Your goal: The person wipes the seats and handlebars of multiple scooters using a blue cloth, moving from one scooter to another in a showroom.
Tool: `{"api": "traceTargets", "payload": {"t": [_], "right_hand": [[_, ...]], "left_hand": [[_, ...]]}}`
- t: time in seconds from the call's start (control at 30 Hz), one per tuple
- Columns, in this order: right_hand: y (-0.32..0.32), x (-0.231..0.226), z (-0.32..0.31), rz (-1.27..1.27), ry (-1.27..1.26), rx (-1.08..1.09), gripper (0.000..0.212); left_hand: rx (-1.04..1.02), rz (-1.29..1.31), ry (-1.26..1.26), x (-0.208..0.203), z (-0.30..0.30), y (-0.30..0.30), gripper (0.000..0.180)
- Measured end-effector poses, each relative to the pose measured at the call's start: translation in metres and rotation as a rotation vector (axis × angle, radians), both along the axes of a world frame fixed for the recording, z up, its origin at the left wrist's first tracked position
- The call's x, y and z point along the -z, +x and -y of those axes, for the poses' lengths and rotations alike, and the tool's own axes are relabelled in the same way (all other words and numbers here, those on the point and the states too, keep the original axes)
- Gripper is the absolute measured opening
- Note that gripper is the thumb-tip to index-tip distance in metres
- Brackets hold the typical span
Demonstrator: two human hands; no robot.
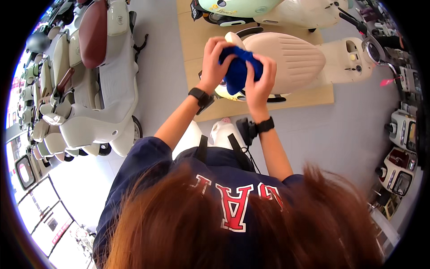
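A crumpled blue cloth [237, 75] is bunched up between my two hands. My left hand [212, 67] grips its left side, fingers curled over the top. On the other side, my right hand [260, 86] pinches the cloth with thumb and fingers. Both hands are raised in front of the tail end of a cream scooter [329, 50], close to its pale ribbed seat [289, 56]. Whether the cloth touches the scooter I cannot tell. Dark bands circle both wrists, and a small black device hangs by the right one.
The cream scooter stands on a light wooden platform [309, 99]; a mint-green scooter [239, 6] is beyond it. White scooters [96, 121], one with a brown seat [93, 36], line the left. Several more scooters [398, 170] stand at far right. Grey floor [159, 58] runs between.
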State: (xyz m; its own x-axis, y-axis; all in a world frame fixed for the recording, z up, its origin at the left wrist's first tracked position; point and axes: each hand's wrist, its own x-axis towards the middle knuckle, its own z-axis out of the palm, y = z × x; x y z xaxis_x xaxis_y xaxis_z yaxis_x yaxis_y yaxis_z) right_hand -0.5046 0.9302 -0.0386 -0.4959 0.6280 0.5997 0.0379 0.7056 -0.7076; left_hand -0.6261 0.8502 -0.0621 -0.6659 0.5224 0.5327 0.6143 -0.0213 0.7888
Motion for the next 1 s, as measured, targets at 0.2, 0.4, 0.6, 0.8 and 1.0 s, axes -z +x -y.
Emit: {"api": "traceTargets", "payload": {"t": [0.2, 0.4, 0.6, 0.8, 1.0], "right_hand": [[-0.025, 0.014, -0.024, 0.181, -0.107, 0.072, 0.028], [-0.034, 0.026, 0.027, 0.153, -0.014, 0.164, 0.038], [-0.039, 0.031, 0.046, 0.355, 0.228, 0.365, 0.036], [-0.067, 0.031, 0.061, 0.567, 0.302, 0.463, 0.032], [-0.107, 0.004, 0.013, 0.494, -0.027, 0.498, 0.023]], "left_hand": [[0.134, 0.111, 0.01, 0.018, -0.039, -0.016, 0.032], [0.267, 0.697, 0.099, 0.042, -0.016, 0.004, 0.068], [0.422, 0.824, -0.033, 0.063, -0.007, -0.002, 0.076], [0.505, 0.884, -0.114, 0.091, -0.007, -0.026, 0.077], [0.618, 0.748, -0.065, 0.061, -0.063, -0.093, 0.074]]}}
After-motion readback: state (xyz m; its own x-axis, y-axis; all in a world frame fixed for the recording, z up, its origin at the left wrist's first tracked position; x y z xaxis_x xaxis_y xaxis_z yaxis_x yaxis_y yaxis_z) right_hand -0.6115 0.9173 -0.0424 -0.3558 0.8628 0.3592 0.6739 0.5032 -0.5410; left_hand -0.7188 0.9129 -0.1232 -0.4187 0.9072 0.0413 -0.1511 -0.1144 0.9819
